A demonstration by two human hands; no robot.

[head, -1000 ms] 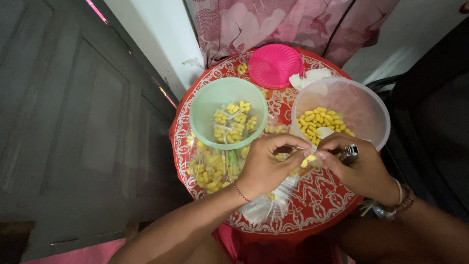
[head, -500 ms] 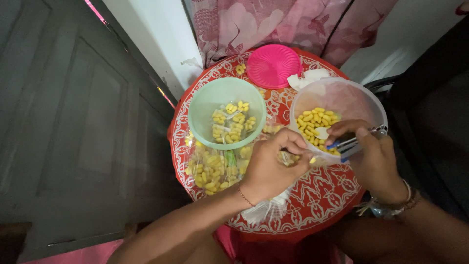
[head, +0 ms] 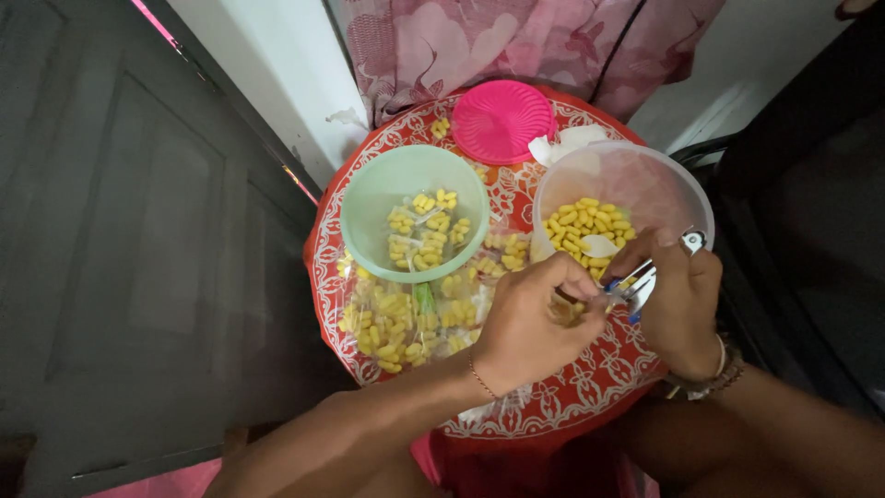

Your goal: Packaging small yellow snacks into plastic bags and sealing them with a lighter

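While the left hand (head: 530, 318) is pinching a small yellow piece (head: 564, 312) in closed fingers low over the red patterned counter (head: 590, 392), the right hand (head: 678, 300) is gripping a small metal tool (head: 638, 284) and bringing its tip against that piece. The work seems to be the opening or cutting of each piece, so the next move probably is needing a steady squeeze. Just behind, the clear bowl (head: 682, 189) and the green bowl (head: 369, 207) are holding more yellow pieces.

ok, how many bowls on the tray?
2. A green bowl sits left of centre, and a clear bowl sits at the right, above the right hand. None looks hidden.

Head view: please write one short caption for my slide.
Left hand and right hand with small metal scissors work over round red patterned tray, beside clear plastic bowl of yellow pieces.
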